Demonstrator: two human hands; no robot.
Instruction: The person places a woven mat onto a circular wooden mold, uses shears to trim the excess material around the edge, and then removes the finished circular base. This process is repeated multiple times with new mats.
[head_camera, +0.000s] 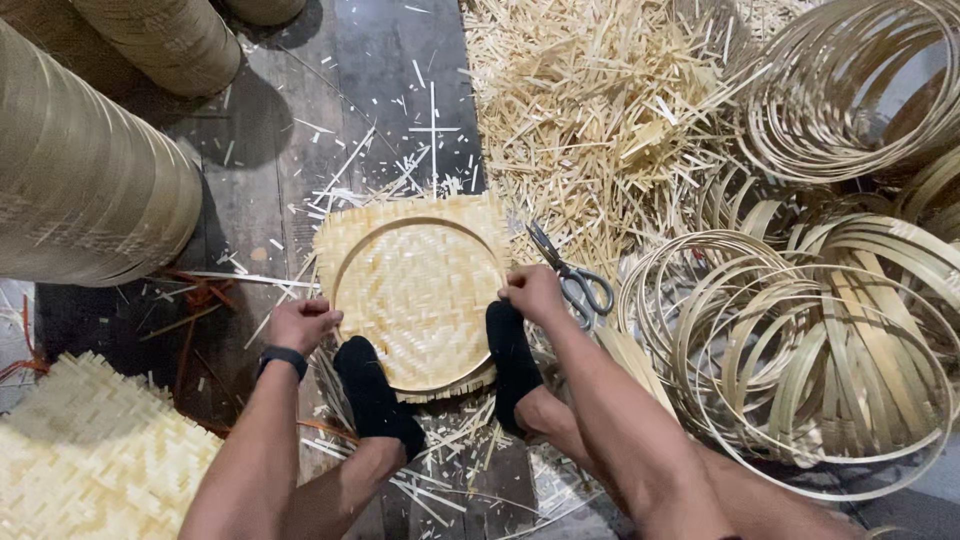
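Centrally on the floor: round woven bamboo tray (418, 290), flat, pinned at its near edge by two black-socked feet (375, 395); left hand (302, 323) with fingers curled closed at the left rim, right hand (533, 292) gripping the right rim, scissors (572, 277) just right.

Both hands (303, 323) (533, 292) on woven tray (418, 285)

A heap of pale bamboo offcut splinters (590, 110) fills the upper middle. Loose bamboo strip hoops (830, 340) crowd the right side. Grey-handled metal scissors (572, 275) lie near centre. Stacked woven trays (80, 170) sit upper left; a flat woven bamboo mat (90, 460) lower left.
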